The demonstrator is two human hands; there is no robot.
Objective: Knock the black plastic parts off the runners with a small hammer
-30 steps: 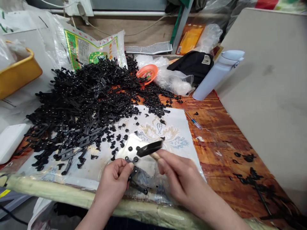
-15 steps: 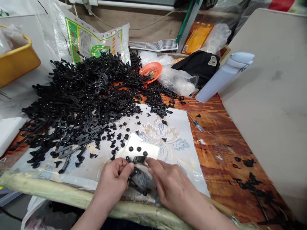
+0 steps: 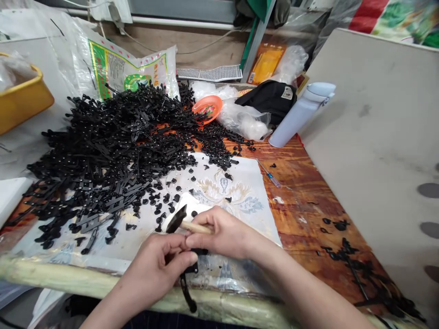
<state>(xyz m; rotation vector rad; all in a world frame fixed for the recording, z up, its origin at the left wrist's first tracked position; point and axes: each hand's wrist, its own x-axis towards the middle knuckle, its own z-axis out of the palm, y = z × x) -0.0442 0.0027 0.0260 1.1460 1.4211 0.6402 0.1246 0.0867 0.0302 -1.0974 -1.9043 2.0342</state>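
My right hand point(image 3: 228, 233) grips the pale wooden handle of a hammer point(image 3: 196, 227), whose dark head points left over a white pad point(image 3: 188, 200). Right beside it, my left hand point(image 3: 159, 262) is closed on a black plastic linkage point(image 3: 187, 292); one strip of the linkage hangs down towards the table's front edge. The fingertips of both hands come together at the linkage and hide part of it. A small round black stud point(image 3: 194, 213) shows on the pad behind the hammer.
A big heap of black plastic parts point(image 3: 120, 132) covers the left and back, with loose studs nearer me. A screwdriver point(image 3: 273, 179) lies right of the patterned sheet point(image 3: 240, 183). Farther back are an orange plate point(image 3: 215, 101) and a pale blue bottle point(image 3: 295, 119). More black pieces point(image 3: 346, 251) lie at right.
My right hand has moved in against my left, and the hammer handle has swung into plain sight. The linkage has shifted, with a strip now hanging lower. The camera view has shifted slightly.
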